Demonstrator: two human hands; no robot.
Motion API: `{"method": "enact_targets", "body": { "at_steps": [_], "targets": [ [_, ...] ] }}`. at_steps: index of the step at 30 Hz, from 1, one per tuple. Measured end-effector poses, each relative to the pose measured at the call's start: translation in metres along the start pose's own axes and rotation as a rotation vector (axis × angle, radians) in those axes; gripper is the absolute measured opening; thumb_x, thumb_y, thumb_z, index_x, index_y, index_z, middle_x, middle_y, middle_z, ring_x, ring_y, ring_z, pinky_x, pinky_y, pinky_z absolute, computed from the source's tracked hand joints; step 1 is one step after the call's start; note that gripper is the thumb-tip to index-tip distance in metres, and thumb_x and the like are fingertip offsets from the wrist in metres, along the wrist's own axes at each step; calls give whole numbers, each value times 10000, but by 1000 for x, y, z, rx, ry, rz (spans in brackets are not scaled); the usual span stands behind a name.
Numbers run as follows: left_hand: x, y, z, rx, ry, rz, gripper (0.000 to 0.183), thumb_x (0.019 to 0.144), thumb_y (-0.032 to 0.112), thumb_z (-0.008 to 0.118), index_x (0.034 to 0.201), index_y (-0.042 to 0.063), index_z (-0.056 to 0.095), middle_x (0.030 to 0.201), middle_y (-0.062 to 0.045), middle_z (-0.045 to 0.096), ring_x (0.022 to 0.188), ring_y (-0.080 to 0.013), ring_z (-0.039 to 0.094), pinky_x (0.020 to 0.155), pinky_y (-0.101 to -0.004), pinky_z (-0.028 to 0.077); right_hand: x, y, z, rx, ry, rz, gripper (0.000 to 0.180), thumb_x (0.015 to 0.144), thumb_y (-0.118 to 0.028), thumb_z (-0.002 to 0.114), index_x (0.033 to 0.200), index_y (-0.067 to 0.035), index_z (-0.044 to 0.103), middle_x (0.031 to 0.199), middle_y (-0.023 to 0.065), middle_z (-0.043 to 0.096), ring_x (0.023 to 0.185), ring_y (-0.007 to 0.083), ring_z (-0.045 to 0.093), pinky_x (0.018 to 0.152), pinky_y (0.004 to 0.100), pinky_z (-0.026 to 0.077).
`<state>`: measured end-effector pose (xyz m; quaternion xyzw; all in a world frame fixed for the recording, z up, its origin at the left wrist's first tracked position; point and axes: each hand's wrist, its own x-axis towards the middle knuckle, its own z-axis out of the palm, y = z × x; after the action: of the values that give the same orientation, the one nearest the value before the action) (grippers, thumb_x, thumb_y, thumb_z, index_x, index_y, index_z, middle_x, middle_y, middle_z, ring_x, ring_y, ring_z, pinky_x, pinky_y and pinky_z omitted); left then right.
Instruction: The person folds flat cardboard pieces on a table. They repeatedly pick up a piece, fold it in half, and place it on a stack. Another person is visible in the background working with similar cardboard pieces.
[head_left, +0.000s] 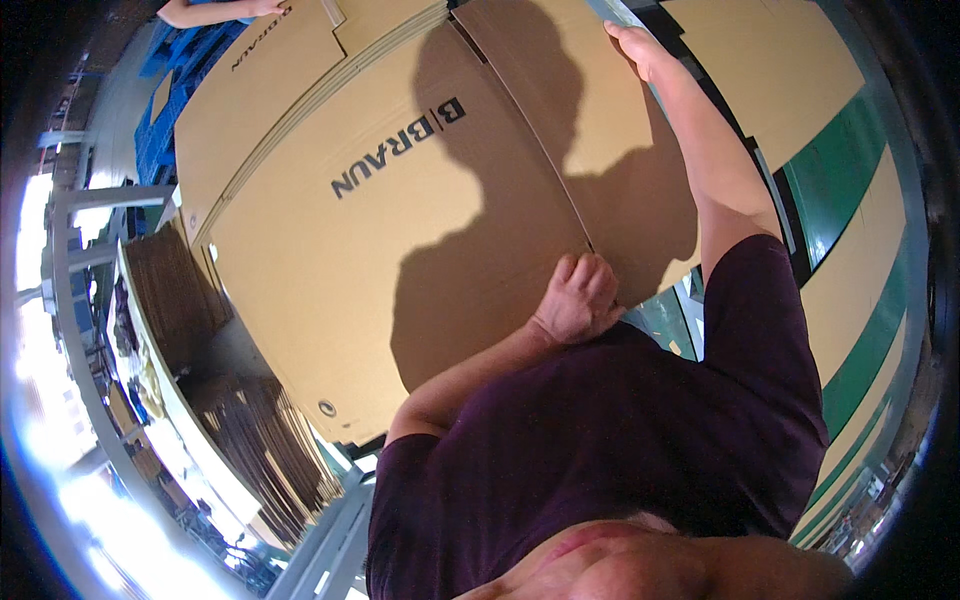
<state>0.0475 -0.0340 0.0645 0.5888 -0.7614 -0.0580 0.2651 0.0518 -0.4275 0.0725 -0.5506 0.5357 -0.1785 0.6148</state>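
A large flattened cardboard box (315, 262) printed with a brand name lies before me, a slit running across it. My left hand (579, 298) is curled at its near edge, by the lower end of the slit; what the fingertips hold is hidden. My right arm is stretched far forward, and my right hand (636, 46) rests at the sheet's far right side, beside a pale metal edge (611, 10). Its grip cannot be made out. My head and shoulders cast a shadow over the board.
More flattened boxes (247, 97) lie beyond at the far left, where another person's hand (266, 7) touches one. Blue pallets (161, 131) stand behind. Upright cardboard stacks (255, 442) and a grey metal frame (71, 300) are at left. Cardboard sheets (765, 67) lie over a green surface (840, 172) at right.
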Motion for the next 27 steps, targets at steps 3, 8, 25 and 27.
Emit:
{"method": "enact_targets", "body": {
  "at_steps": [3, 8, 25, 27],
  "targets": [
    [5, -6, 3, -38, -23, -28, 511, 673, 442, 670, 1019, 74, 593, 1098, -112, 509, 1047, -264, 463, 854, -433, 365, -16, -20, 12, 18, -89, 54, 480, 921, -414, 490, 1184, -14, 525, 1142, 120, 591, 1011, 229, 576, 869, 392, 462],
    [11, -8, 15, -116, -74, -49, 517, 663, 417, 682, 1045, 83, 581, 1109, -94, 486, 1058, -242, 436, 823, -432, 350, -10, 8, 10, -762, 400, -270, 572, 909, -539, 389, 1154, -55, 569, 1117, 204, 604, 1061, 324, 569, 912, 420, 431],
    [27, 10, -2, -180, 160, -160, 546, 578, 256, 771, 1015, -13, 585, 1049, -135, 534, 1006, -320, 512, 897, -443, 431, -70, 30, 22, -967, 518, -677, 458, 826, -472, 554, 900, -25, 618, 923, 183, 582, 893, 343, 569, 763, 440, 479],
    [32, 19, -2, -147, 185, -204, 553, 566, 227, 781, 1015, -28, 584, 1084, -155, 544, 1024, -337, 519, 907, -427, 437, -81, 37, 11, -964, 507, -765, 435, 809, -444, 591, 903, -20, 627, 903, 176, 568, 868, 343, 553, 747, 436, 471]
  ]
}}
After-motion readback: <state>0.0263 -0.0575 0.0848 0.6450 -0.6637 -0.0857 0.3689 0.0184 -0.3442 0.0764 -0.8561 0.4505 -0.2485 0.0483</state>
